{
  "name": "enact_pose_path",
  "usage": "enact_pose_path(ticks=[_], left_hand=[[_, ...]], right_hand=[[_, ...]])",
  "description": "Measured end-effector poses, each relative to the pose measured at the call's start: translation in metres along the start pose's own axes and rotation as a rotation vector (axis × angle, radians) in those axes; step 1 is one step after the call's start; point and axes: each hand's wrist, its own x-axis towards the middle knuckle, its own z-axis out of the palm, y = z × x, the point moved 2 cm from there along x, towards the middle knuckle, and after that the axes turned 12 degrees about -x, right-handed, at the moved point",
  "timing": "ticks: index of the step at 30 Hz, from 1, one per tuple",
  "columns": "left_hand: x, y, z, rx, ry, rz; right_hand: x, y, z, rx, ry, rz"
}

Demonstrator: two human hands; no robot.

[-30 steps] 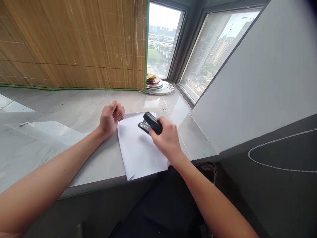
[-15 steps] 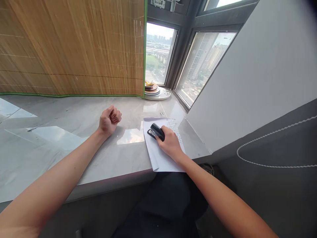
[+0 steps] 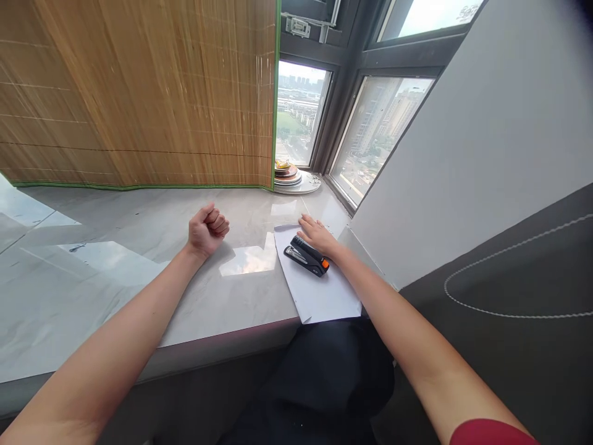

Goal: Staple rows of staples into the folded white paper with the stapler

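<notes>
Black plastic with an orange patch [image 3: 325, 264] at its hinge end, the stapler [image 3: 306, 256] lies on the white paper [image 3: 324, 300], turned slantwise so that its mouth points up and to the left. Its top arm stands apart from its base, and some metal shows between the two. The right hand [image 3: 319, 237] is flat, palm down, with its fingers stretched toward the window corner; it lies over the far right part of the paper, just beside the stapler — whether skin and plastic touch, I cannot tell. The left hand [image 3: 208, 230] is curled into a fist, well apart from the other and resting left of the paper on the glossy grey surface [image 3: 250, 303]; whether anything is inside the fist cannot be seen.

The paper's near edge meets the surface's front edge, close to dark trousers [image 3: 324, 371], and its near left corner is creased. Farther back, plates [image 3: 288, 176] are stacked by the windows [image 3: 384, 123], next to a green-edged bamboo blind [image 3: 162, 93]. To the right stands a white wall [image 3: 486, 123] — and below it hangs a looped pale cord [image 3: 532, 317].
</notes>
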Motion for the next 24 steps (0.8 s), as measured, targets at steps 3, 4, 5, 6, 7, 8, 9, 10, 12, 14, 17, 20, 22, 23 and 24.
enact_pose_path(ticks=[3, 4, 5, 6, 7, 8, 9, 10, 12, 14, 17, 20, 22, 23, 24], left_hand=[[0.002, 0.002, -0.003, -0.045, 0.009, -0.029], [0.002, 0.003, -0.004, -0.062, 0.018, -0.021], [0.003, 0.005, -0.004, -0.075, 0.029, -0.007], [0.003, 0.008, -0.005, -0.083, 0.041, 0.011], [0.003, 0.010, -0.005, -0.087, 0.053, 0.033], [0.002, 0.013, -0.005, -0.088, 0.066, 0.063], [0.001, 0.016, -0.005, -0.084, 0.079, 0.094], [0.000, 0.019, -0.006, -0.073, 0.092, 0.126], [-0.005, 0.027, -0.011, -0.003, 0.125, 0.178], [-0.011, 0.037, -0.023, 0.152, 0.174, 0.237], [-0.027, 0.058, -0.052, 0.480, 0.259, 0.315], [-0.056, 0.079, -0.089, 0.949, 0.409, 0.293], [-0.080, 0.088, -0.110, 1.372, 0.522, 0.274], [-0.092, 0.088, -0.118, 1.559, 0.568, 0.245], [-0.102, 0.087, -0.124, 1.708, 0.592, 0.202]], right_hand=[[0.026, -0.013, 0.020, -0.101, -0.085, 0.061], [0.033, -0.023, 0.025, -0.118, -0.087, 0.072], [0.040, -0.035, 0.029, -0.126, -0.085, 0.077], [0.046, -0.051, 0.034, -0.126, -0.077, 0.076], [0.053, -0.068, 0.038, -0.117, -0.067, 0.066], [0.060, -0.088, 0.042, -0.103, -0.049, 0.056], [0.067, -0.109, 0.047, -0.085, -0.034, 0.037], [0.075, -0.131, 0.051, -0.064, -0.020, 0.017], [0.088, -0.173, 0.060, -0.039, -0.006, -0.020], [0.100, -0.208, 0.068, -0.020, 0.008, -0.052], [0.111, -0.243, 0.076, 0.009, 0.005, -0.101], [0.116, -0.254, 0.074, 0.043, -0.021, -0.116], [0.114, -0.252, 0.065, 0.093, 0.033, -0.128], [0.111, -0.250, 0.058, 0.133, 0.110, -0.120], [0.107, -0.245, 0.051, 0.185, 0.210, -0.092]])
